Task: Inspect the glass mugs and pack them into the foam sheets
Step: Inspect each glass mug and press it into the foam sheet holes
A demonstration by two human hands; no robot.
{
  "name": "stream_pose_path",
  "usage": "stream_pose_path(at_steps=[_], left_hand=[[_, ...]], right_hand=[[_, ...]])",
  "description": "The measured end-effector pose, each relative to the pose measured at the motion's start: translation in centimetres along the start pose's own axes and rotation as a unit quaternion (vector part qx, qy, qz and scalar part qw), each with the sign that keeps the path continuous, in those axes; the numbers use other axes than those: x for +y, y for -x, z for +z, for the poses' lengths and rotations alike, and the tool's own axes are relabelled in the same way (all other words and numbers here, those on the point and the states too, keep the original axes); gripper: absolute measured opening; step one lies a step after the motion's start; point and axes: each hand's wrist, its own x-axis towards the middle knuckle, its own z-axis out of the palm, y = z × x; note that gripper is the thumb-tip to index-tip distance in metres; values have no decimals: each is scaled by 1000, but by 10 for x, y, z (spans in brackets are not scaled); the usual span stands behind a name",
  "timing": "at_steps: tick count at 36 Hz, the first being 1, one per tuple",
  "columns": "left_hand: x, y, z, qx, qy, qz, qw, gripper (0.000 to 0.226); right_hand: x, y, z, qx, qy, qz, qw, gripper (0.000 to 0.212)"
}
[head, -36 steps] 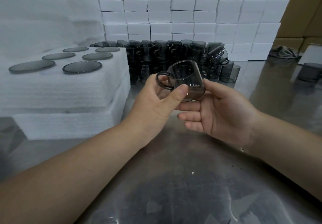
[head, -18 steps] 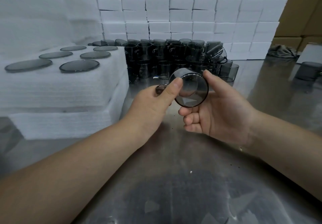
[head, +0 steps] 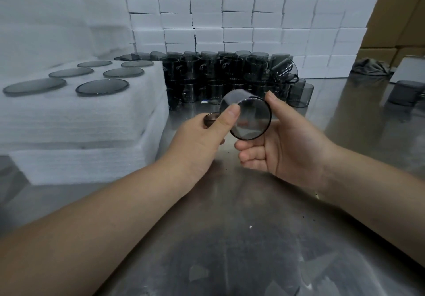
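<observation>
A smoky grey glass mug (head: 249, 118) is held above the steel table, tipped so its round bottom faces me. My left hand (head: 202, 141) grips it from the left, thumb on the wall and fingers at the handle (head: 209, 120). My right hand (head: 282, 148) cups it from the right, thumb on the upper rim and curled fingers under it. A stack of white foam sheets (head: 92, 123) lies at the left, with several mugs sunk into its holes, their grey bottoms (head: 102, 87) showing. A crowd of loose mugs (head: 230, 77) stands behind my hands.
A wall of white boxes (head: 241, 19) closes the back. Brown cartons (head: 395, 19) and a grey cloth (head: 370, 66) are at the far right, with one more mug (head: 404, 93) beside them. The steel table (head: 230, 238) stretches toward me.
The mug has been turned from lying sideways with the handle at the left to showing its bottom to me, and both hands have dropped slightly lower.
</observation>
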Motion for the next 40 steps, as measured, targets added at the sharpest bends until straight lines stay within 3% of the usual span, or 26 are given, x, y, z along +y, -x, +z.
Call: stream_pose_path(at_steps=[3, 6, 11, 18, 23, 27, 32, 40], left_hand=[[-1, -2, 1, 34, 9, 7, 999, 65], [-4, -5, 1, 66, 9, 21, 998, 67], [-8, -5, 0, 75, -54, 88, 992, 47], [-8, 0, 2, 25, -110, 155, 981, 58], [-9, 0, 2, 16, -123, 152, 981, 60], [-5, 2, 3, 24, -116, 159, 980, 54], [-5, 2, 3, 34, -91, 164, 982, 46], [-4, 3, 2, 33, -89, 194, 976, 44]], right_hand=[[1, -2, -1, 44, 17, -34, 998, 59], [1, -3, -2, 84, 23, -74, 993, 52], [2, -4, -4, 161, 46, -132, 977, 52], [7, -2, -2, 195, 145, -185, 952, 6], [10, -1, 2, 178, 234, -276, 915, 35], [10, -1, 2, 188, 311, -314, 877, 44], [6, 3, 7, 193, 367, -322, 851, 49], [4, 6, 10, 210, 393, -314, 839, 57]])
